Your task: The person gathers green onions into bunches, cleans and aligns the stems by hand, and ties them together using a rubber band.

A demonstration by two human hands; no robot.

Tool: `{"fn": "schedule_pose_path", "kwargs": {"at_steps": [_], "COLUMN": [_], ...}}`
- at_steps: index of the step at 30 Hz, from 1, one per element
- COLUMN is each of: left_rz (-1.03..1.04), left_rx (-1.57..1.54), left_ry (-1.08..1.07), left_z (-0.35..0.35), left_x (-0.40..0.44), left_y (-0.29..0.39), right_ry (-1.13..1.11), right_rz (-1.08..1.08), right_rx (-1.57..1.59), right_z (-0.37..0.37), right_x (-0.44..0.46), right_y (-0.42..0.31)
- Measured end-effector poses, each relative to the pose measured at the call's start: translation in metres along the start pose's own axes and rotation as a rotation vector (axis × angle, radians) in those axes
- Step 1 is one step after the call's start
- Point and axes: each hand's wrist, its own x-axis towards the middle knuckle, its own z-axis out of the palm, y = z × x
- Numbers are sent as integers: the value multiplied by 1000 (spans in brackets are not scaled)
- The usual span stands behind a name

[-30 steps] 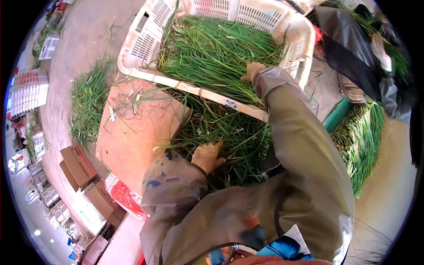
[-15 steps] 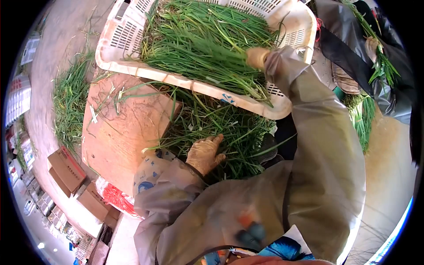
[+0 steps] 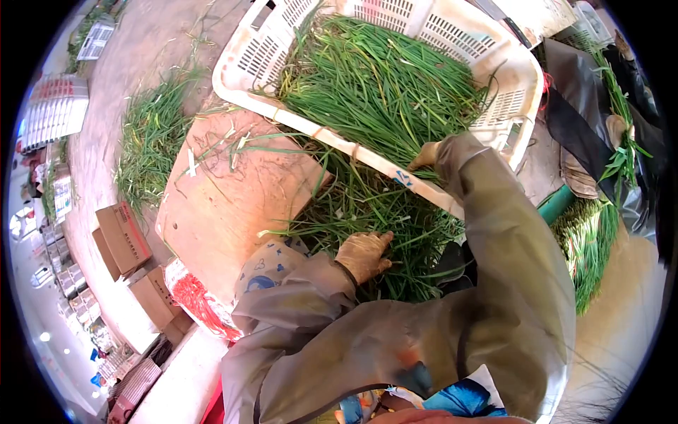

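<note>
My left hand [image 3: 364,257], gloved, rests low over a loose heap of green stalks [image 3: 353,191], its thumb and fingers apart and nothing held. Inside a white slatted crate [image 3: 318,132] lies a thick layer of long green stalks [image 3: 381,78]. My right hand [image 3: 428,155], also gloved, reaches over the crate's near right side and touches the stalks there. Its fingers are partly hidden by the sleeve and stalks, so any grip cannot be made out.
A wooden board [image 3: 226,191] with scraps is left of the heap. Red strings [image 3: 201,300] and cardboard boxes [image 3: 123,237] lie lower left. Bundled stalks [image 3: 590,244] stand at the right. Upper right, a co-worker's hand [image 3: 616,131] is at green stalks. A knife [image 3: 503,21] lies beyond the crate.
My right hand has moved down toward the crate's near rim from over the stalks. My left hand stays over the heap. The whole view has shifted, and the co-worker's stalks have moved.
</note>
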Motion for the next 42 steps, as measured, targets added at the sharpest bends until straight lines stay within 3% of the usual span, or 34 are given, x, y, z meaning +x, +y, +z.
{"fn": "schedule_pose_path", "kwargs": {"at_steps": [3, 7, 11, 12, 15, 16, 18, 20, 21, 23, 27, 29, 31, 34, 35, 39, 41, 42], "left_rz": [9, -13, 3, 0, 18, 27, 45, 57, 53, 42, 94, 37, 19, 46, 58, 191, 409, 408], "left_rx": [-13, 4, -5, 3, 33, 53, 55, 53, 60, 60, 45, 8, -3, -20, 0, -151, -144, -15], "left_ry": [5, -41, -56, -43, -12, -9, 1, 24, 35, 3, 43, 5, 35, 96, 104, 324, 857, 934], "left_z": [2, -5, -10, -8, -3, -1, 2, 2, 1, 2, 5, -7, -7, -8, -9, -24, -33, -43], "left_x": [2, 5, 4, 3, 2, 2, 4, 4, 4, 3, 0, -5, -6, -7, -8, -31, -48, -63], "left_y": [-1, 3, 4, 3, 0, 0, 1, 2, 4, 8, 3, 6, 2, -6, -7, 10, 32, 50], "right_ry": [-65, 21, -95, -186, -256, -106, -108, 93, 103, 47, 174, 46, 63, -9, -26, -53, -12, 5], "right_rz": [-11, -27, -111, -230, -209, -168, -326, -887, -891, -200, -384, -431, -644, -888, -791, -779, -863, -825], "right_rx": [52, 46, -83, 239, 485, 414, 417, -184, -194, 224, 422, 930, 1143, 1438, 1441, 1648, 1665, 1621], "right_z": [-1, 10, -27, -33, -25, -21, 2, 18, 12, 3, 2, -9, -20, -8, -5, 15, 29, 37], "right_x": [9, 10, -35, -49, -69, -95, -79, -42, -51, -80, -107, -147, -212, -221, -223, -281, -300, -301], "right_y": [11, 13, 13, 27, 46, 35, 49, 75, 63, 27, 25, 26, 23, 49, 55, 36, 31, 34]}}
